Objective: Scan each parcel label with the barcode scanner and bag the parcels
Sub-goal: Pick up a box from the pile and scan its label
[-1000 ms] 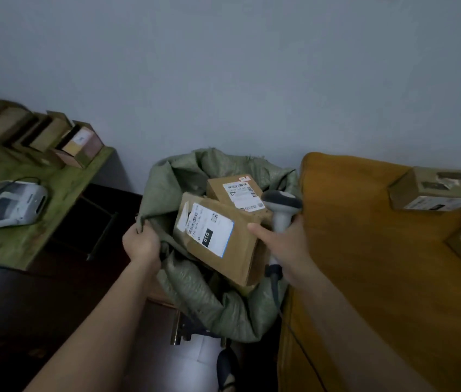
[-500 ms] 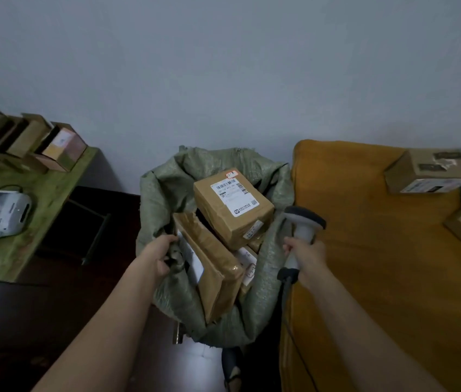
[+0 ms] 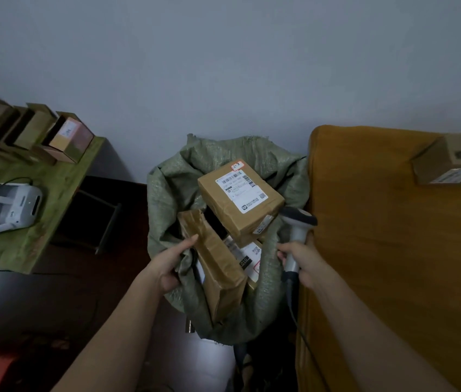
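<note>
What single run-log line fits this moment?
left hand: holds sack rim | right hand: grips scanner | parcels: in sack

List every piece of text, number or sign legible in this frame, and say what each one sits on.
"010": on the white label of the parcel low in the green sack, printed sideways.
Handwritten, perhaps "2-3": red-edged sticker on the top parcel; uncertain.
Shipping label on that parcel: barcodes and a QR code show; print too small to read.
Labels on the box on the orange table and the box at left: blurred.

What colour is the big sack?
Green, a dull woven green sack, seen in the head view.
</note>
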Action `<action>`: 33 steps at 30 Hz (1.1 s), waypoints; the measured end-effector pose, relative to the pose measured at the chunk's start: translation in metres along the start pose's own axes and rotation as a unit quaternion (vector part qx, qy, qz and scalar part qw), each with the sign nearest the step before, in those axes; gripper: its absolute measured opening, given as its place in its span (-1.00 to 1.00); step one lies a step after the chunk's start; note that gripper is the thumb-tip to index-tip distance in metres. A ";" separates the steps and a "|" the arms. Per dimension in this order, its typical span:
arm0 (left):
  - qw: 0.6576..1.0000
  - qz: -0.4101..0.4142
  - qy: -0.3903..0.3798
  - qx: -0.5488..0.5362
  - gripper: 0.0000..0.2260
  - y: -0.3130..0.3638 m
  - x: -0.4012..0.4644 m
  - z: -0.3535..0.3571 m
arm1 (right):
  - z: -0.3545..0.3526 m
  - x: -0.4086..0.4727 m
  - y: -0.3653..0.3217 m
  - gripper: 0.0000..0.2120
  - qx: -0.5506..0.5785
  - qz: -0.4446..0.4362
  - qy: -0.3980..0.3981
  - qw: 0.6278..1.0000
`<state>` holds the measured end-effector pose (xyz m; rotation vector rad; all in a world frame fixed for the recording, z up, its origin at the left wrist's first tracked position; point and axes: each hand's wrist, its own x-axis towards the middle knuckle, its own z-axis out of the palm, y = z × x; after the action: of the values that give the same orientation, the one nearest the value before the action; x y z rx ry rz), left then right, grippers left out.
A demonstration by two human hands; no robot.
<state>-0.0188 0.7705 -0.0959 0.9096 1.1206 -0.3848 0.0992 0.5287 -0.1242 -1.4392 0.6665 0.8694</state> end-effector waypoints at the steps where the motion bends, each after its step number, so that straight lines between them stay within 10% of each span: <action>1: 1.000 0.000 -0.021 -0.014 -0.61 -0.004 0.002 -0.001 | 0.000 0.001 0.000 -0.45 -0.006 -0.002 0.006 1.000; 9: 0.945 -0.109 -0.059 0.302 -0.27 -0.041 0.000 -0.013 | 0.003 0.006 0.005 -0.21 -0.065 -0.067 0.041 0.995; 14: 0.974 -0.080 0.011 0.211 -0.82 -0.071 0.004 -0.002 | 0.007 0.005 0.015 -0.15 -0.151 -0.103 0.043 0.982; 18: 0.983 0.053 0.145 0.095 -0.53 -0.087 0.016 0.008 | 0.011 0.008 0.016 -0.24 -0.194 -0.144 0.094 0.966; 21: 0.978 0.070 0.194 0.007 -0.72 -0.090 0.010 0.004 | 0.001 0.001 0.012 -0.34 -0.179 -0.163 0.096 0.966; 33: 0.959 0.151 0.236 -0.049 -0.65 -0.032 -0.058 0.045 | -0.076 -0.072 -0.073 -0.33 -0.063 -0.255 0.071 0.962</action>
<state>-0.0380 0.7064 -0.0518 1.0966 1.3925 0.1515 0.1291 0.4510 -0.0279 -1.6974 0.3180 0.4119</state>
